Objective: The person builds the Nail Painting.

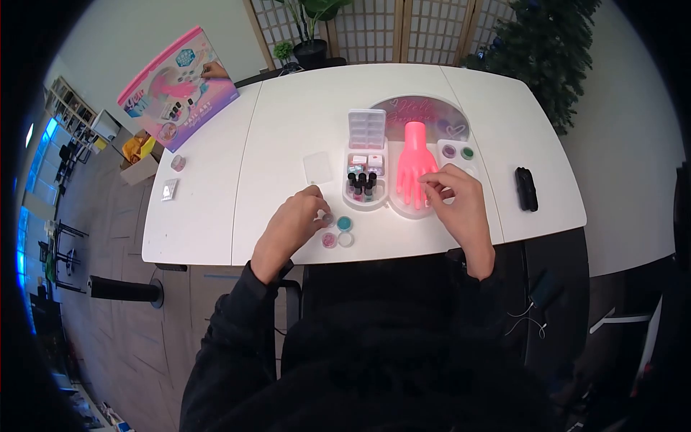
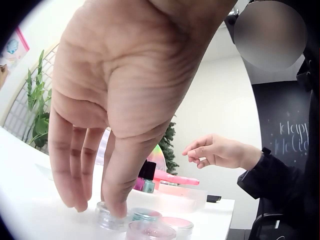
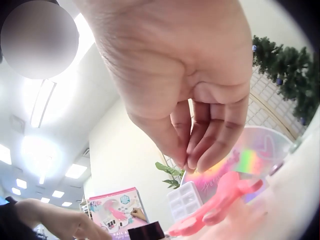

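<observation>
My left hand (image 1: 288,225) pinches a small clear glitter pot (image 2: 107,220) between thumb and forefinger, low over the table. Close beside it stand a teal pot (image 1: 345,224), a pink pot (image 1: 329,240) and a pale round pot or lid (image 1: 346,239). With its thumb and fingertips together, my right hand (image 1: 458,201) hovers over the fingers of a pink model hand (image 1: 413,162); nothing shows between those fingertips. The model hand lies on a white stand (image 1: 414,210) with a shiny curved back panel (image 1: 455,115).
Black-capped nail polish bottles (image 1: 360,189) and a lidded compartment box (image 1: 367,128) sit left of the model hand. Purple (image 1: 449,151) and green pots (image 1: 467,153) stand right. A clear sheet (image 1: 317,168), a nail art box (image 1: 180,90) and a black case (image 1: 526,189) lie farther out.
</observation>
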Demonstrator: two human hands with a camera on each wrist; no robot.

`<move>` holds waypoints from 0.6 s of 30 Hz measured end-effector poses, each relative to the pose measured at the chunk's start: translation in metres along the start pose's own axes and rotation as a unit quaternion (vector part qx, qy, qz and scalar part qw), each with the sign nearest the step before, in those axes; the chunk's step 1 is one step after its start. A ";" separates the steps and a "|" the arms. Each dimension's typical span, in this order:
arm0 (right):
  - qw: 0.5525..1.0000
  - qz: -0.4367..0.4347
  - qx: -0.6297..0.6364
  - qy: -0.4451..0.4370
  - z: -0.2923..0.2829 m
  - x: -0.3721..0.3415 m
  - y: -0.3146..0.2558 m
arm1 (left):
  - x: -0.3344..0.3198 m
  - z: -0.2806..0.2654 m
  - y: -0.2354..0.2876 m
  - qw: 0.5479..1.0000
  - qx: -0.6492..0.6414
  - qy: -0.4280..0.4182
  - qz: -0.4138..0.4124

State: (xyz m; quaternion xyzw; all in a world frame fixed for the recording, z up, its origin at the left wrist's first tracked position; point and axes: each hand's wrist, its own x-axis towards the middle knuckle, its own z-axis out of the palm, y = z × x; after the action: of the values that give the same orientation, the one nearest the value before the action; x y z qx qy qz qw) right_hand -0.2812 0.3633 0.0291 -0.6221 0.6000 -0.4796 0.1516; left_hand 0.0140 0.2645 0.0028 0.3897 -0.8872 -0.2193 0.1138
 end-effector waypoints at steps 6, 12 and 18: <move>0.999 -0.005 0.039 -0.014 0.013 -0.006 -0.012 | 0.001 0.001 -0.001 0.997 0.069 0.000 0.027; 0.998 -0.034 0.042 -0.046 0.019 -0.010 -0.014 | 0.005 0.005 -0.002 0.999 0.032 -0.006 0.014; 0.995 -0.034 0.052 -0.076 0.024 -0.010 -0.022 | 0.007 -0.008 -0.007 0.998 -0.035 0.039 0.021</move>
State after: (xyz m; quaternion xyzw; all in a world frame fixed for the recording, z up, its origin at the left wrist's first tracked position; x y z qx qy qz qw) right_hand -0.2477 0.3681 0.0300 -0.6679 0.5395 -0.4666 0.2125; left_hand 0.0170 0.2524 0.0069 0.3748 -0.8819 -0.2327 0.1664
